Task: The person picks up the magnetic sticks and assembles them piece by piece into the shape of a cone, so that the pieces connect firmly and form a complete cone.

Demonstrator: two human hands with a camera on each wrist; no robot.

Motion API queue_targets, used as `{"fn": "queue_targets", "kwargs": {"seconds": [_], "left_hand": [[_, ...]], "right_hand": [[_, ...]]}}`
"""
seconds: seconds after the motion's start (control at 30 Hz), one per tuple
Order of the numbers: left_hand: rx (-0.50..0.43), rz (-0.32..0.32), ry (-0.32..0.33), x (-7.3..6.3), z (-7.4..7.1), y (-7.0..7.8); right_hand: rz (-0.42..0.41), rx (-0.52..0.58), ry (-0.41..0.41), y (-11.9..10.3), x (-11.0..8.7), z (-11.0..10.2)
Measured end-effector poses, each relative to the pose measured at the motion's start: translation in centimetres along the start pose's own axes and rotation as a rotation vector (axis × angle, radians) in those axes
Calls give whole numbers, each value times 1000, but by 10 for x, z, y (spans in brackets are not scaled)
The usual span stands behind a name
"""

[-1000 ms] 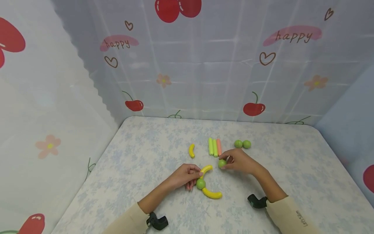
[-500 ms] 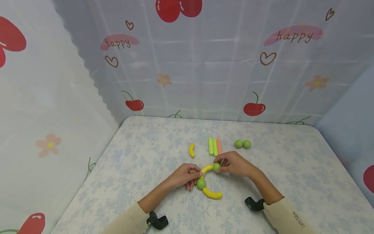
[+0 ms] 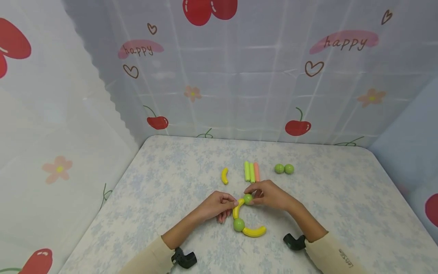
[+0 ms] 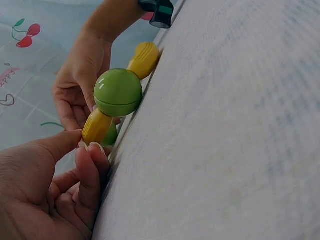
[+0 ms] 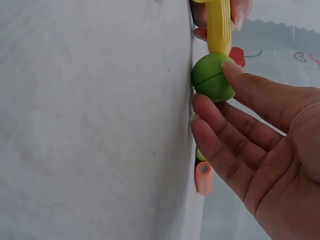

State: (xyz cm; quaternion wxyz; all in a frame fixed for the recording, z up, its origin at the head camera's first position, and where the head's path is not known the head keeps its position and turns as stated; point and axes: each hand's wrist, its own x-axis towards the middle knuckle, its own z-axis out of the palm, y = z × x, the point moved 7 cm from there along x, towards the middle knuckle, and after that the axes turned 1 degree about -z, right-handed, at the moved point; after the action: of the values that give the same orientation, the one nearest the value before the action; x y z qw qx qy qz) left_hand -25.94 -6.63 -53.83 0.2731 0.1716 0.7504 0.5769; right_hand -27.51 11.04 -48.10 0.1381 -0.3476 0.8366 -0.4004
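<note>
My left hand [image 3: 217, 206] pinches a curved yellow rod [image 3: 237, 211] between thumb and fingertips. A green ball [image 3: 238, 224] joins that rod's near end to a second curved yellow rod [image 3: 254, 231], which lies on the table to the right. With thumb and fingers, my right hand [image 3: 272, 195] holds another green ball [image 3: 248, 198] at the far end of the pinched rod. In the right wrist view this ball [image 5: 212, 77] touches the yellow rod's end [image 5: 219, 30]. The left wrist view has the joining ball [image 4: 118, 92] between both yellow rods.
Beyond the hands lie a short curved yellow rod [image 3: 224, 176], two light green sticks [image 3: 247, 171] and an orange stick [image 3: 256, 172] side by side. Two green balls [image 3: 284, 168] stand together at the back right. A printed curtain [image 3: 226, 76] hangs behind the table [image 3: 164, 175].
My right hand has brought its green ball leftward to the yellow rod's far end. The joined pieces have turned and shifted slightly nearer and right. The left hand has stayed nearly still.
</note>
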Motion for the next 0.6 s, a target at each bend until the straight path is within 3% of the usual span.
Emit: {"fn": "queue_targets", "kwargs": {"seconds": [0.37, 0.6], "left_hand": [[48, -6, 10, -1, 0, 3], [20, -18, -13, -2, -1, 3]], "right_hand": [[-19, 4, -20, -9, 3, 7], [-17, -121, 13, -18, 16, -5]]}}
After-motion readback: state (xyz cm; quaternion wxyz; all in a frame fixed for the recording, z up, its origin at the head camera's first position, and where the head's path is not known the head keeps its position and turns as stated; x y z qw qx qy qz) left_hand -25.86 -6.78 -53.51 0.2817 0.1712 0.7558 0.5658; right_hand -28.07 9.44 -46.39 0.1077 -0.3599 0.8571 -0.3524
